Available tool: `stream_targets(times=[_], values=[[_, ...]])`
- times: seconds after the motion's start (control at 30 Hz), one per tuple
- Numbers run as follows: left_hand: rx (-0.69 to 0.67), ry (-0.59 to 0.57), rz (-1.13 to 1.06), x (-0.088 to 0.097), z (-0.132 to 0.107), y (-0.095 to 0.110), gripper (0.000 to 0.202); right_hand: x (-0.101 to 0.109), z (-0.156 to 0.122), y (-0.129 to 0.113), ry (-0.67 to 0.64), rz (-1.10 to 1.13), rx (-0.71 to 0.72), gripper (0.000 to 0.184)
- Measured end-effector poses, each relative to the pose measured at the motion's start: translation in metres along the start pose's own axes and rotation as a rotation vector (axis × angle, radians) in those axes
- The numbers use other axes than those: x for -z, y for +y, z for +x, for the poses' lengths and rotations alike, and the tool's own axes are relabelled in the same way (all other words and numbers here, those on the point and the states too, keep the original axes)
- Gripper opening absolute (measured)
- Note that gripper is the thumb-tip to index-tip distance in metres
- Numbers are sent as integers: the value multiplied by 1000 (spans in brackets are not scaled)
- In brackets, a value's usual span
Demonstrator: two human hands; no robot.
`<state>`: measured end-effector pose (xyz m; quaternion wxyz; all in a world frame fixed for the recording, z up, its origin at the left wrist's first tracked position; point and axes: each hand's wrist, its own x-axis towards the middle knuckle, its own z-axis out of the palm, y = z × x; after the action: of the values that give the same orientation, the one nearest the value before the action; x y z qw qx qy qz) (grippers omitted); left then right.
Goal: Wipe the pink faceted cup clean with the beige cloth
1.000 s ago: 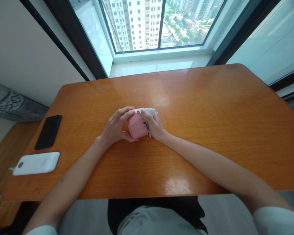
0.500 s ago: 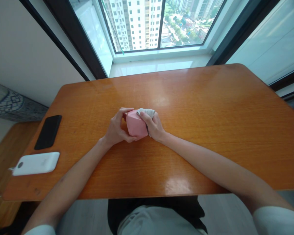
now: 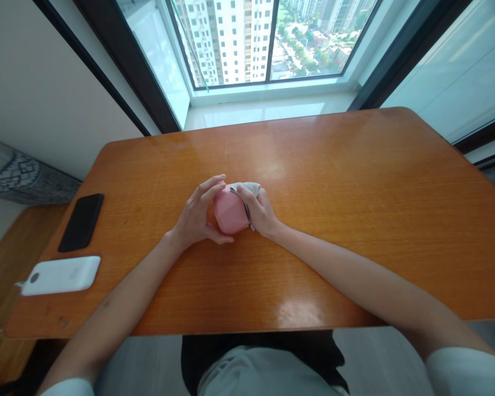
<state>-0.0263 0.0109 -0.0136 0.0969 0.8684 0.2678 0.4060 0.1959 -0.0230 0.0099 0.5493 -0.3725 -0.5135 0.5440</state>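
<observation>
While held at mid-table (image 3: 355, 192), the case (image 3: 230, 212) is cupped by the L hand (image 3: 196, 217) at its 9 o'clock, fingers curled over the top, thumb below. The R hand (image 3: 262, 214), at 3 o'clock, is closed on a cloth (image 3: 251, 188) pressed against the case. A phone (image 3: 81, 221) is seen well apart, approx. 9 o'clock.

A wooden table (image 3: 355, 181) carries a black phone (image 3: 81, 221) and a white power bank (image 3: 61, 275), side by side at its left end
</observation>
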Motion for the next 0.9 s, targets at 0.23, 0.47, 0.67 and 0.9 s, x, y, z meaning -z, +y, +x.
stream_targets(times=[0.23, 0.47, 0.67, 0.9], values=[[-160, -50, 167, 7, -1, -1, 117, -1, 0, 2, -2, 38, -8, 61], [-34, -11, 69, 7, 3, 9, 109, 0, 1, 2, 14, 32, -20, 61], [51, 12, 10, 5, 9, 18, 119, 0, 0, 0, 2, 16, 29, 58], [247, -28, -377, -2, 11, 18, 100, -1, -3, 1, -7, -45, 43, 62]])
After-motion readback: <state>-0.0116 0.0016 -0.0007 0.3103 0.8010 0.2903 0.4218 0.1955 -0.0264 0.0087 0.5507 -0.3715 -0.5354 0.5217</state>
